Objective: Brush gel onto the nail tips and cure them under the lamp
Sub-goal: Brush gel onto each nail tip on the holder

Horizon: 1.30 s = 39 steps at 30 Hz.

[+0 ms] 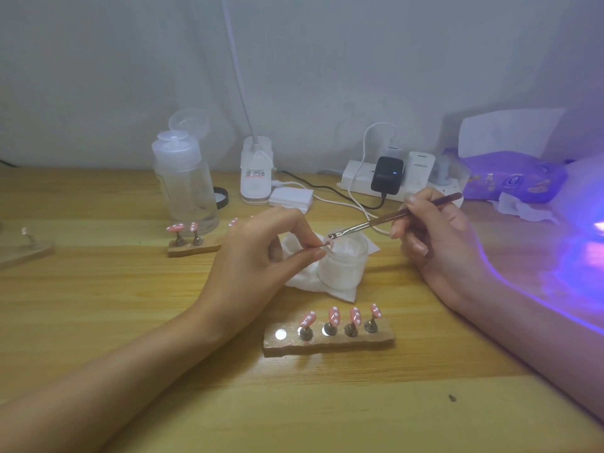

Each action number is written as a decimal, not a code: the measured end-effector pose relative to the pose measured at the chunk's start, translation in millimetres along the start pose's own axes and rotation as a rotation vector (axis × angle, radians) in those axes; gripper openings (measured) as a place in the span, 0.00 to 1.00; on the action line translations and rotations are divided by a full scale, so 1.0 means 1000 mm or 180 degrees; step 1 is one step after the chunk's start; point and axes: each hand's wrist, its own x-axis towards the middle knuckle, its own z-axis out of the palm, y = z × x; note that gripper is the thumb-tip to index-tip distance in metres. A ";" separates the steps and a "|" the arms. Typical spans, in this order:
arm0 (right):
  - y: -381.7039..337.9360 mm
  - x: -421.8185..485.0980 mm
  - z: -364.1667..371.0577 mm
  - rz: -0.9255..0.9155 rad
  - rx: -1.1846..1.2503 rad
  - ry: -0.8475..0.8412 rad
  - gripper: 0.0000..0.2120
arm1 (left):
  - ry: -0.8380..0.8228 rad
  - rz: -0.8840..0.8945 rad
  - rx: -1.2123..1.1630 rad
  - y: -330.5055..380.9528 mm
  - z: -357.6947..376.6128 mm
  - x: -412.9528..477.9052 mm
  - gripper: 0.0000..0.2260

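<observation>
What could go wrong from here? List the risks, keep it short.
1. The left hand pinches the nail tip by fingertips only; it could slip, or gel could smear skin.
2. The lamp glows violet near the open jar and brush; stray light might thicken gel.

The jar (pixel 343 268) sits on a tissue (pixel 305 282) on the desk (pixel 98 289); nail stand (pixel 328 343) at its 6 o'clock, power strip (pixel 358 181) at 1, lamp (pixel 588 191) at 3.
</observation>
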 end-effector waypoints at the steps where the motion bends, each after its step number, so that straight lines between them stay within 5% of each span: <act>1: -0.001 0.000 0.000 -0.0020 0.0040 0.0007 0.13 | -0.0006 0.0004 0.0015 0.000 0.000 0.000 0.07; 39: 0.001 0.001 0.001 -0.0066 -0.0163 -0.0022 0.14 | 0.0006 -0.0128 -0.0087 -0.001 0.001 0.000 0.07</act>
